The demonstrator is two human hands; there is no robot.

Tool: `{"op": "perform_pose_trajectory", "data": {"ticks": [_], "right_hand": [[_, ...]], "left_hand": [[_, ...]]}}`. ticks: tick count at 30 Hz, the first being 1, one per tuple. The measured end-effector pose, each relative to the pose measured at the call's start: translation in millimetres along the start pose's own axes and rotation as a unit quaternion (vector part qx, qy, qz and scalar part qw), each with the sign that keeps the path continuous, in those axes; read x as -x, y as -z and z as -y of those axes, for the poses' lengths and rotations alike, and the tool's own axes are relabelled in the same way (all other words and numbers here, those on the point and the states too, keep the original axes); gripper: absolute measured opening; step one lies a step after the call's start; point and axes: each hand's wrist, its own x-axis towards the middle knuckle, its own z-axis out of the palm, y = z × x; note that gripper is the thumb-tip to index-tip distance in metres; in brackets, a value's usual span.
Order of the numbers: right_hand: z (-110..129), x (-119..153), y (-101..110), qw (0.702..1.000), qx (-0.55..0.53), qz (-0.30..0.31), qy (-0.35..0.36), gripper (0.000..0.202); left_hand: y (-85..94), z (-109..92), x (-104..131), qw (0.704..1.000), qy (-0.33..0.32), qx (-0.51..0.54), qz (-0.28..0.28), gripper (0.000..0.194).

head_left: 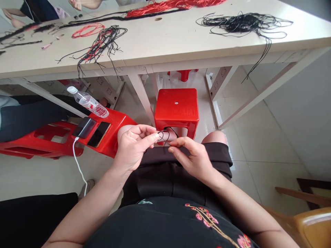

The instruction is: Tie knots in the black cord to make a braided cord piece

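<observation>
Over my lap, a thin black cord (169, 136) runs in small loops between my two hands. My left hand (136, 143) is closed, thumb and forefinger pinching the cord at the left of the loops. From the right, my right hand (191, 155) pinches the cord between thumb and fingertips, a short gap away from the left. How the loops cross is too fine to make out. On the table above lie a tangled bundle of black cords (240, 23) at the right and a black and red bundle (103, 41) at the left.
A pale table (165, 48) spans the front. Beneath its edge stands a red stool (176, 103). At my left, another red stool (116, 119) bears a water bottle (90, 103), a phone (98, 134) and a dark device with a white cable (84, 127). Red cords (170, 7) lie farther back, near other people.
</observation>
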Motion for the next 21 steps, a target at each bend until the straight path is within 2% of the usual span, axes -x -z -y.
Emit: {"op": "perform_pose_trajectory", "data": {"ticks": [2, 5, 7, 9, 11, 14, 17, 21], "right_hand": [[5.2, -9.2, 16.2, 0.999, 0.023, 0.038, 0.028, 0.006], [9.2, -29.9, 38.7, 0.994, 0.021, 0.095, 0.042, 0.008], [5.4, -40.2, 42.1, 0.992, -0.054, 0.114, 0.002, 0.008], [-2.1, -43.6, 34.1, 0.974, -0.175, 0.124, -0.072, 0.01], [-9.0, -40.3, 18.9, 0.936, -0.289, 0.121, -0.164, 0.016], [-12.8, -30.1, -3.4, 0.877, -0.391, 0.072, -0.27, 0.025], [-10.1, -23.3, -13.4, 0.841, -0.441, 0.036, -0.312, 0.028], [-6.3, -22.7, -11.9, 0.823, -0.465, 0.04, -0.324, 0.028]], "left_hand": [[1.3, 1.4, -0.4, 1.0, -0.012, -0.028, 0.007, 0.022], [0.5, 2.3, 2.7, 0.994, 0.012, -0.076, 0.079, 0.027], [-1.7, 2.2, 6.3, 0.987, 0.035, -0.08, 0.136, 0.027], [-4.2, 2.6, 9.2, 0.984, 0.041, -0.059, 0.165, 0.026], [-6.5, 3.7, 9.8, 0.988, 0.029, -0.033, 0.15, 0.025], [-9.0, 6.3, 7.0, 0.997, -0.002, -0.003, 0.076, 0.026], [-10.6, 8.3, 3.8, 1.0, -0.019, 0.007, 0.022, 0.026], [-11.8, 11.4, 3.2, 0.999, -0.038, 0.013, -0.014, 0.025]]}}
